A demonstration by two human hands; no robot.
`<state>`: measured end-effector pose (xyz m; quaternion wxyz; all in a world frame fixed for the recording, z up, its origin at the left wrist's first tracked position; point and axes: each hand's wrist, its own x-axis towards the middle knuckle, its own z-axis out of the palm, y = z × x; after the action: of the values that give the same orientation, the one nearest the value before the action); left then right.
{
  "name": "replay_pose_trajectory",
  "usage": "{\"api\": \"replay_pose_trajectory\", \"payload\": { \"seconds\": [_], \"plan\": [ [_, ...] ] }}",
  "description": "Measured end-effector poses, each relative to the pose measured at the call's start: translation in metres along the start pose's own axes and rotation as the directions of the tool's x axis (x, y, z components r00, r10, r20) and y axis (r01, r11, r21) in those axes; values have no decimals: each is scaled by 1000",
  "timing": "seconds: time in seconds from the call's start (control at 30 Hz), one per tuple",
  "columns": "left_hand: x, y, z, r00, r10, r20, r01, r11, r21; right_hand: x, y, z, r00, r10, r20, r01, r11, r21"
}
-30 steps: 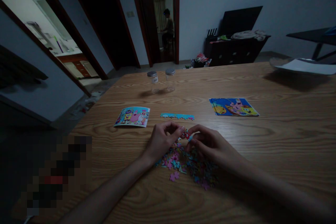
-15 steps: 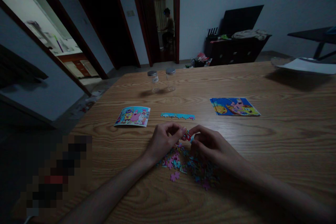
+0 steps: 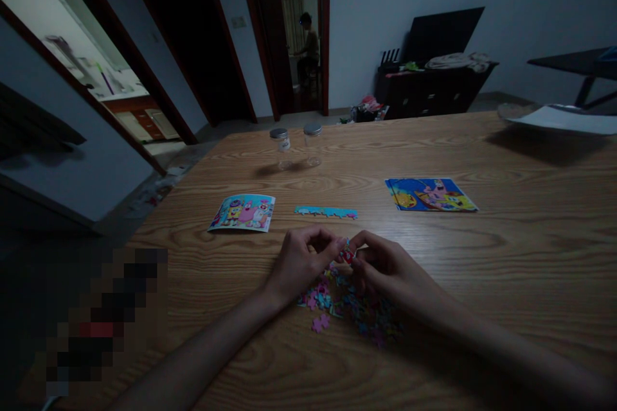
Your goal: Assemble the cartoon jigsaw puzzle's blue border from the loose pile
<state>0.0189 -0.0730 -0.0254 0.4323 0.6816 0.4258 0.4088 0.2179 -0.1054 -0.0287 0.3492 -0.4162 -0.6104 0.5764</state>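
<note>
My left hand (image 3: 301, 263) and my right hand (image 3: 388, 270) meet fingertip to fingertip over a heap of small colourful puzzle pieces (image 3: 351, 311) on the wooden table (image 3: 482, 270). Both pinch small puzzle pieces (image 3: 346, 252), partly red, held together just above the heap. Beyond my fingers lies a joined strip of blue pieces (image 3: 326, 212). A cartoon picture card (image 3: 242, 213) lies to the left and a second, bluer one (image 3: 430, 194) to the right.
Two small clear jars with metal lids (image 3: 296, 141) stand further back on the table. A white sheet on a tray (image 3: 562, 119) sits at the far right edge. A person sits in the room past the far doorway (image 3: 308, 51). A dark cabinet (image 3: 434, 87) stands by the wall.
Both hands have closed in on each other slightly, with the fingertips now touching around the held pieces. Nothing else on the table has moved.
</note>
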Motion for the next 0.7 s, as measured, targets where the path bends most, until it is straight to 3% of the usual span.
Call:
{"api": "replay_pose_trajectory", "payload": {
  "seconds": [0.7],
  "plan": [
    [-3,1,4,998,-35,60,42,993,-114,-4,-5,2,1000,-16,6,17,999,-32]
  ]
}}
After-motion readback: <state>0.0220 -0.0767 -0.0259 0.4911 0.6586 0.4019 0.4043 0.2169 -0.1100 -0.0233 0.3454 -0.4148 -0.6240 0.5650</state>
